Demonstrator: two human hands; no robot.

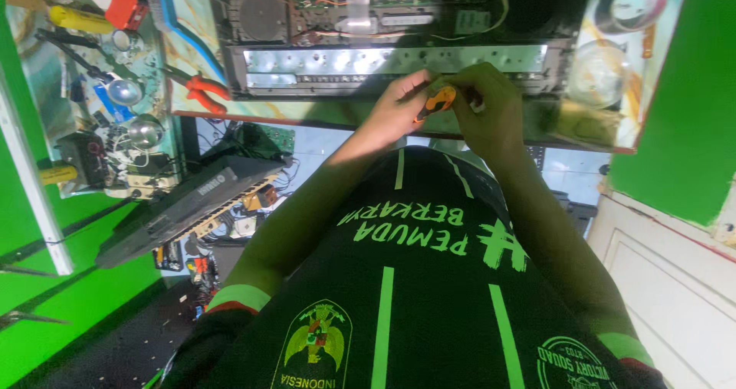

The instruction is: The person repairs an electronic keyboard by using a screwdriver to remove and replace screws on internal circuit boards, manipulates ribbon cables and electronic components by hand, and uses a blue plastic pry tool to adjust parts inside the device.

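Two hands meet at upper centre: left hand (399,101) and right hand (487,105) pinch one small orange tool (438,101) against the opened amplifier chassis (383,59) on the surface (307,113); cover off, internals exposed, work unfinished.

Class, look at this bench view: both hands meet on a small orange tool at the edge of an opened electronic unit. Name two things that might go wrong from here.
1. The left hand and right hand share a grip on the small orange tool right beside the opened unit; a slip might jab a finger or the metal front strip.
2. Loose wires lie exposed inside the unit and might snag.
3. The red-handled pliers lie near the bench edge and might be knocked off.
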